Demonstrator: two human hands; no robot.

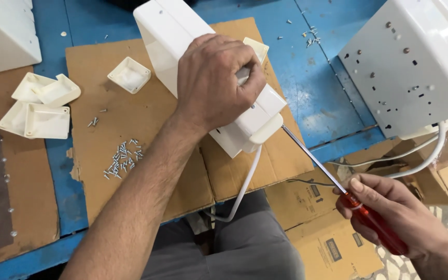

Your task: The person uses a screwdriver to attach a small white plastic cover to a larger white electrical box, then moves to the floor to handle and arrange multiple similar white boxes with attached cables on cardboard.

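The left hand (216,83) has its grip closed over the top of a white plastic housing (182,36), pressing it down on a cardboard sheet (130,78) that lies on the blue surface (317,88). The right hand (395,218) is wrapped tight around the red handle of a screwdriver (338,181), whose tip meets the housing's lower end. A white cable (242,189) hangs from that end. Loose screws (123,158) and small white caps (40,106) lie to the left.

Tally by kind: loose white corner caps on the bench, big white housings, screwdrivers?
White corner caps: 6
White housings: 3
Red-handled screwdriver: 1
Total: 10
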